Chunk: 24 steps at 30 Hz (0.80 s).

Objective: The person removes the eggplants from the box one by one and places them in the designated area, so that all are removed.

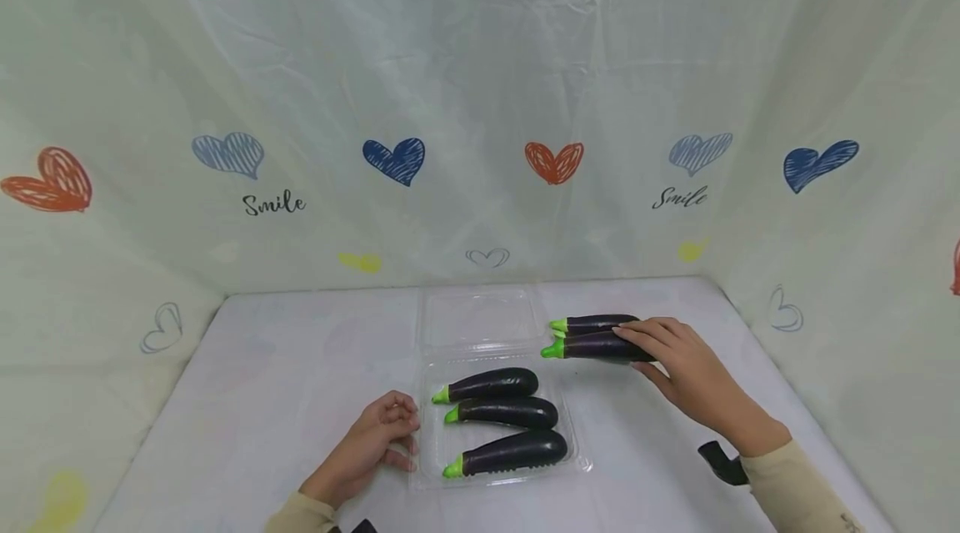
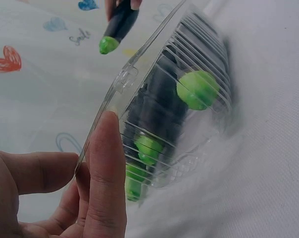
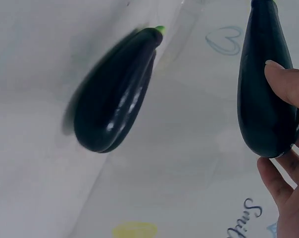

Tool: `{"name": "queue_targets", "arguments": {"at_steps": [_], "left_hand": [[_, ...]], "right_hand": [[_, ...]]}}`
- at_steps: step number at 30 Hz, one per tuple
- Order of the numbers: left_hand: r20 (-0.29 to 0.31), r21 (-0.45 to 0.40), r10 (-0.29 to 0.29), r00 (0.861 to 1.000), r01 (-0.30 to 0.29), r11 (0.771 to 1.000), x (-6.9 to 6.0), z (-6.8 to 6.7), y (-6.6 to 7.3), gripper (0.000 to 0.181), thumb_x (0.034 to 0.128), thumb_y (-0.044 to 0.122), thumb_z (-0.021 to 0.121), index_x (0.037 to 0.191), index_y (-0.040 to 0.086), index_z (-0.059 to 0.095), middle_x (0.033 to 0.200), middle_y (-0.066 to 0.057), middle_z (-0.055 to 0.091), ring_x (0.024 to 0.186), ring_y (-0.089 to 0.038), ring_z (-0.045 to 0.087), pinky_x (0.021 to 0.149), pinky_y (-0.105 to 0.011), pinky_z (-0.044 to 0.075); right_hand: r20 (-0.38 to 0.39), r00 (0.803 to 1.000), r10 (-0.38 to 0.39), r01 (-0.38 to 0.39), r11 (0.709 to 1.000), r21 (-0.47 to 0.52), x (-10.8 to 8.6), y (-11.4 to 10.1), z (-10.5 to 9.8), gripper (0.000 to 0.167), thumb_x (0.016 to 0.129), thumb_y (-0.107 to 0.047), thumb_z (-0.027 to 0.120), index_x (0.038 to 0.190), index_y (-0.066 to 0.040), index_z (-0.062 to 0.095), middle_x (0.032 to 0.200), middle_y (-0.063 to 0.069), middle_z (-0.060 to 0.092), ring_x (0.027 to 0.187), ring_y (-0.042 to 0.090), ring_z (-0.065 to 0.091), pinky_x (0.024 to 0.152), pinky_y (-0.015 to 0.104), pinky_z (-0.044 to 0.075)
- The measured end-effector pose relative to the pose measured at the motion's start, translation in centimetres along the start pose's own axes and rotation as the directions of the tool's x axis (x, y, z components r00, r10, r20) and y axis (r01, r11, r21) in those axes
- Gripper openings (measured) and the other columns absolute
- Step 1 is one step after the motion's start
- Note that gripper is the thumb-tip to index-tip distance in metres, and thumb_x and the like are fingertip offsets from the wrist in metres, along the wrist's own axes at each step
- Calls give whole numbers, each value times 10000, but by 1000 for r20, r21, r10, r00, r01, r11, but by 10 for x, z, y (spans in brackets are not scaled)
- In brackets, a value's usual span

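A clear plastic clamshell box (image 1: 422,433) lies with its lid folded back, and three dark eggplants with green stems rest in its base, the nearest one (image 1: 517,451) a little apart. At the box's left side, my left hand (image 1: 375,439) pinches the rim between thumb and finger, as the left wrist view shows. My right hand (image 1: 682,366) grips another eggplant (image 3: 266,99) between thumb and fingers, above the table and right of the box. Behind it lies a further eggplant (image 1: 596,322); a second one seems to lie against that, mostly hidden.
The open lid (image 1: 480,318) lies flat toward the back of the white table (image 1: 285,383). A pale curtain (image 1: 480,216) printed with hearts and "Smile" stands behind and at both sides. Dark bands (image 1: 723,464) sit at the wrists.
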State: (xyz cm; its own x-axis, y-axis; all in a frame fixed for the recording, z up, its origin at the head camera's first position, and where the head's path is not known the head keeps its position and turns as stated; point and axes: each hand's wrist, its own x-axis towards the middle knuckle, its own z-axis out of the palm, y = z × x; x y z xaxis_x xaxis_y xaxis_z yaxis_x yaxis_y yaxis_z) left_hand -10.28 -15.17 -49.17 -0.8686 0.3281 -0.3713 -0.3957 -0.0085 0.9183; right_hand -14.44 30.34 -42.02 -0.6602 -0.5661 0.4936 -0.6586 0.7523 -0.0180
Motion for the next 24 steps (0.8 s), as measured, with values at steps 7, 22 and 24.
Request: {"name": "queue_targets", "arguments": {"at_steps": [7,22,24], "left_hand": [[-5,3,3,1000,-3,1000,1,1,3,180,1045,53,586,1185,9,481,900,-3,580,753,-144,622,609,-291,634],[-4,11,-1,1000,1,1000,0,2,1,184,1046,61,588,1184,11,478,902,-4,585,754,-143,624,609,-292,634],[-4,12,-1,1000,1,1000,0,2,1,180,1047,61,586,1183,14,477,899,-3,584,753,-144,624,608,-291,633]], "right_hand": [[1,999,33,-33,999,10,-9,14,4,678,684,42,939,1309,-57,694,1232,116,714,1124,339,651,913,549,570],[35,996,85,-86,996,23,-38,28,23,675,688,43,937,1308,-50,687,1241,128,713,1116,358,654,886,579,576],[44,996,81,-82,996,28,-40,28,27,671,694,44,934,1310,-51,687,1239,127,713,1119,355,654,889,574,581]]}}
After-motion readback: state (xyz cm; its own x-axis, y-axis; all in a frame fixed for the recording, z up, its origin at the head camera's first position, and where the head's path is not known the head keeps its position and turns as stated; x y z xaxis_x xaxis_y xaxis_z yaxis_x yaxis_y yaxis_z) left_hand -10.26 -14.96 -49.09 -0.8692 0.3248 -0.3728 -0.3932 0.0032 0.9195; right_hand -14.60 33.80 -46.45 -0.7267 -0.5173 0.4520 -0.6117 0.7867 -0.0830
